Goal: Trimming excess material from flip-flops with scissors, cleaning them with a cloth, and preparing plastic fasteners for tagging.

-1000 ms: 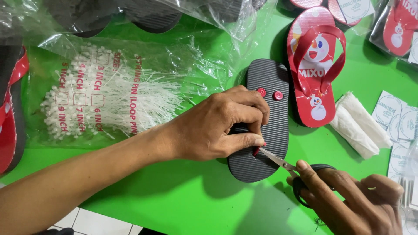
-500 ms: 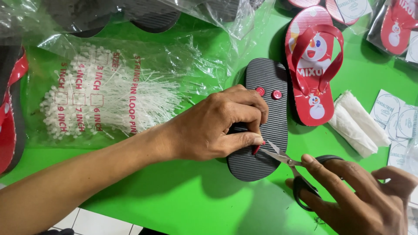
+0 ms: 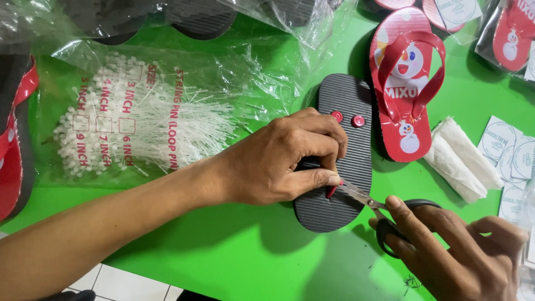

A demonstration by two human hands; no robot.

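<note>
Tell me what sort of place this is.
Probably a small sandal-making or packing workbench: a green table with red printed flip-flops, a clear bag of white plastic loop pins, and round paper tags.

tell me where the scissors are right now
In the head view, the scissors are at lower right, in the right hand, blades reaching left to the upturned black sandal under the left hand.

Filmed from 1 head-worn camera only, so no overlap with another view. Looked steeply down and slightly forward onto the green table, close in. Caught the left hand at centre, the right hand at the lower right corner, cropped by the frame edge.
</note>
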